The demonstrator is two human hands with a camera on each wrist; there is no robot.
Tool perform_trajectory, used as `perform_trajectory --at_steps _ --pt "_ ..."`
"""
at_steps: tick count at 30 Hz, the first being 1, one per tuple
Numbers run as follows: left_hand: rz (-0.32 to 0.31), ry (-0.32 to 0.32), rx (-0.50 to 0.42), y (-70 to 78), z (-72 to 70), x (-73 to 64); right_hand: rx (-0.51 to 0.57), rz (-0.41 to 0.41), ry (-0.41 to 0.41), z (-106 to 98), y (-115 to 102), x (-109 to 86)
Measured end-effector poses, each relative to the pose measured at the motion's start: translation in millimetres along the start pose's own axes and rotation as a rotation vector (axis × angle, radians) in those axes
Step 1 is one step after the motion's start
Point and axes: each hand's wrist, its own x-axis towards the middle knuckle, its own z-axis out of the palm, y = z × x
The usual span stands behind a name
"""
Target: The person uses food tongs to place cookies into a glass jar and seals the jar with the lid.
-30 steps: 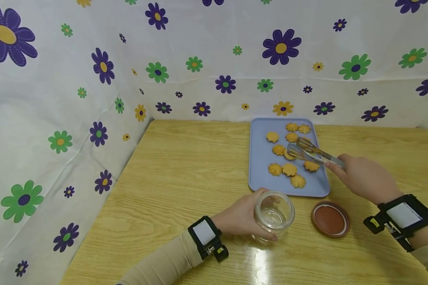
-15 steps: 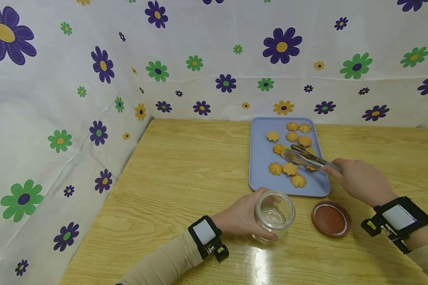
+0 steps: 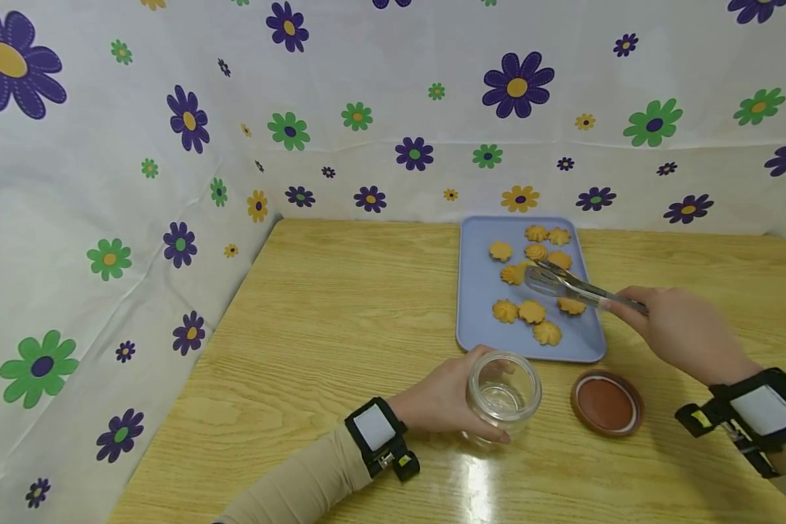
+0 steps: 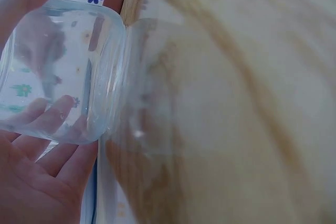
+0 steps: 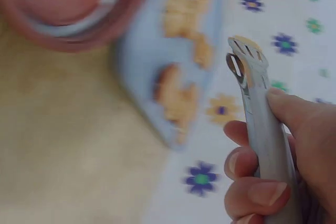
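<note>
My left hand (image 3: 442, 397) grips a clear glass jar (image 3: 506, 389), thumb on the near side and fingers round the far side. The jar stands upright with its mouth uncovered; in the left wrist view the jar (image 4: 58, 66) shows fingers through its wall. My right hand (image 3: 684, 331) holds metal tongs (image 3: 579, 287) by the handle, the tips reaching over a blue tray (image 3: 478, 327) of cookies. The tongs' arms (image 5: 257, 85) are close together in the right wrist view, with a cookie's golden edge (image 5: 248, 40) showing at the tips.
Several golden flower-shaped cookies (image 3: 532, 311) lie on the tray. A reddish-brown lid (image 3: 607, 402) lies on the wooden table (image 3: 340, 306) to the right of the jar. A white floral cloth (image 3: 367, 87) hangs behind the table and on its left.
My right hand first turned and dipped the tongs, then drew slightly right; the tong arms have closed together around a cookie. My left hand and the jar have not moved.
</note>
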Motion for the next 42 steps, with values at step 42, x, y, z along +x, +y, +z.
perform_trajectory --at_steps 42 --pt "-0.018 -0.010 0.000 -2.8 0.5 0.0 -0.187 -0.134 -0.300 -80 -71 -56.7"
